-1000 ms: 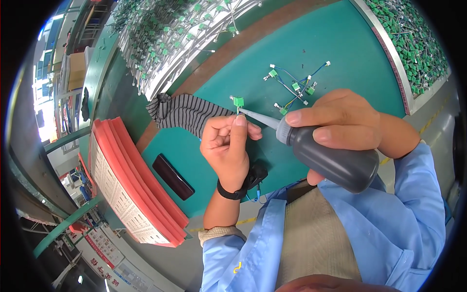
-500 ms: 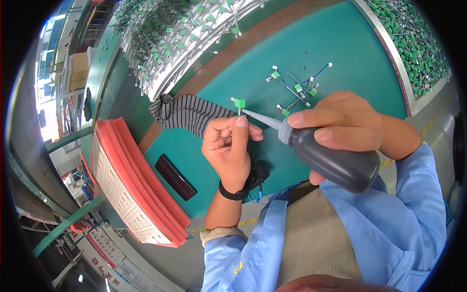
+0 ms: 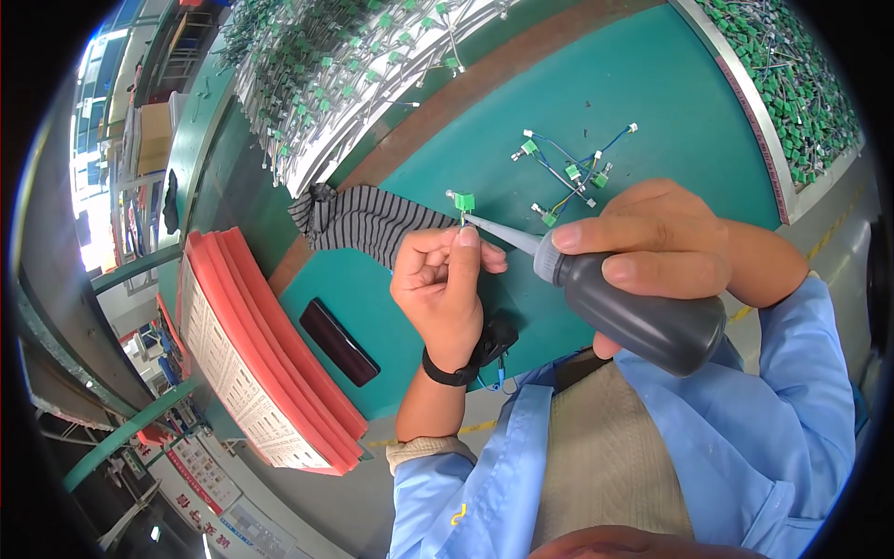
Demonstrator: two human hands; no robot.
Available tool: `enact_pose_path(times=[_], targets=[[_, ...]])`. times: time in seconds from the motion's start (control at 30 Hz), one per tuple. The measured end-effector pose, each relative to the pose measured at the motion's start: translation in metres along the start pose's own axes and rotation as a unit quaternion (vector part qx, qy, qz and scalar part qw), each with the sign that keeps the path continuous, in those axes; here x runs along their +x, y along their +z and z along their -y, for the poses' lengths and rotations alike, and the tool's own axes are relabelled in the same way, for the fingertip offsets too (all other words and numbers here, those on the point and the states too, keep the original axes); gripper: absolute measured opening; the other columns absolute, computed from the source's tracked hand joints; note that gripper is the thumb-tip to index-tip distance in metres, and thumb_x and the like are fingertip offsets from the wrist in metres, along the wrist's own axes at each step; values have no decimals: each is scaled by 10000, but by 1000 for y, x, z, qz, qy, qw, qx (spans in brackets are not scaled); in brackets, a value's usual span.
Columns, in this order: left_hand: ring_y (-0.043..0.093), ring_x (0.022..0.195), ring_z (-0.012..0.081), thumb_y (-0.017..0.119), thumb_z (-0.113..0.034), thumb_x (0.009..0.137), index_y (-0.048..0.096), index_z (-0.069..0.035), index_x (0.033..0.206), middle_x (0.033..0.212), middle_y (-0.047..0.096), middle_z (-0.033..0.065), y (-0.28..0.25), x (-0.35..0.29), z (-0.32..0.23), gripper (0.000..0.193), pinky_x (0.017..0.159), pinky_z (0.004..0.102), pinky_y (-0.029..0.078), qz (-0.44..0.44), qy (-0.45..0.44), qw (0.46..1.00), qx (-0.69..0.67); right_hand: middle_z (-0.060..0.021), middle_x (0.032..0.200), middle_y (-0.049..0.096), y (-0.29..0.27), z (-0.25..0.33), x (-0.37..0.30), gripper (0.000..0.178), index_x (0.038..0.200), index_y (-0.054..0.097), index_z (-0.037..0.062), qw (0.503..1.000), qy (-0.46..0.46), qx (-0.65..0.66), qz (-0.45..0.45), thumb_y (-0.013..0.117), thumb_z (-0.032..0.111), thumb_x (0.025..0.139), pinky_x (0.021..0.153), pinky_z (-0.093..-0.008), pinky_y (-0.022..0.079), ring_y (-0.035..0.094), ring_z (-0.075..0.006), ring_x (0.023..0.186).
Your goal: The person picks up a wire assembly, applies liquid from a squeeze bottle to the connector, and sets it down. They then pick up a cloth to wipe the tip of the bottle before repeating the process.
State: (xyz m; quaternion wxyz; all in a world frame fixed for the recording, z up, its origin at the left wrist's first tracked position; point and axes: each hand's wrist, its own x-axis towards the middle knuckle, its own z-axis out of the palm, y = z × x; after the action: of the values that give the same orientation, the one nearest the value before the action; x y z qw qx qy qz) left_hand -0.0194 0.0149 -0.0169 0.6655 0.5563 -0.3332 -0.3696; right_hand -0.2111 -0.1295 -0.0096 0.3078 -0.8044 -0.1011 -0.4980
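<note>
Between thumb and fingertips, my left hand [image 3: 441, 287] pinches the wires of a small wired connector [image 3: 463, 201], its green block standing above the fingers. My right hand [image 3: 656, 244] is wrapped round a dark grey squeeze bottle [image 3: 643, 312], tilted on its side. The bottle's pale tapered nozzle [image 3: 503, 233] points left, its tip at the wires just under the green block; whether it touches them I cannot tell. A dark strap [image 3: 449, 370] with a blue lead circles my left wrist. Beyond my right hand, several similar wired connectors [image 3: 574, 171] lie in a loose cluster on the green mat.
A striped grey cloth [image 3: 377, 219] lies behind my left hand, and a black phone [image 3: 339, 342] rests left of it. Red folders [image 3: 270, 354] with printed sheets stand at the left edge. Trays heaped with connectors fill the far left [image 3: 358, 74] and far right [image 3: 792, 84].
The connector in my left hand has shifted very slightly right and down, and its green block is turned a little. The nozzle stays beside the wires.
</note>
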Motion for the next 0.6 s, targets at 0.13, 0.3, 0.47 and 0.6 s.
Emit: enact_pose_path(times=[0.13, 0.3, 0.47, 0.6], targets=[[664, 672, 156, 595, 1, 980, 551, 11, 988, 758, 678, 124, 0, 0, -1, 45, 625, 279, 556, -2, -1, 1000, 0, -268, 1121, 682, -1, 1, 1, 679, 1251, 499, 28, 1000, 2, -1, 1, 826, 428, 810, 551, -288, 530, 702, -245, 740], [661, 667, 157, 595, -4, 981, 552, 10, 988, 754, 677, 124, 0, 1, -1, 45, 621, 283, 556, -5, -5, 1000, 0, -266, 1124, 682, -1, 3, 3, 678, 1251, 498, 33, 1000, 11, 0, 0, 826, 429, 809, 549, -285, 529, 700, -233, 719], [658, 658, 160, 592, -2, 980, 553, 8, 989, 752, 675, 125, -1, 0, 0, 41, 619, 287, 555, -6, -3, 1000, -9, -267, 1128, 681, 0, 1, 0, 676, 1249, 499, 36, 1000, 0, -6, 4, 827, 430, 807, 545, -284, 528, 694, -222, 692], [656, 653, 162, 590, 2, 979, 554, 8, 991, 751, 675, 127, -2, 1, 0, 38, 619, 289, 554, -7, -5, 1000, -11, -268, 1123, 682, -1, 1, 0, 678, 1246, 500, 38, 1000, 11, -3, 6, 830, 431, 804, 541, -283, 528, 693, -226, 686]])
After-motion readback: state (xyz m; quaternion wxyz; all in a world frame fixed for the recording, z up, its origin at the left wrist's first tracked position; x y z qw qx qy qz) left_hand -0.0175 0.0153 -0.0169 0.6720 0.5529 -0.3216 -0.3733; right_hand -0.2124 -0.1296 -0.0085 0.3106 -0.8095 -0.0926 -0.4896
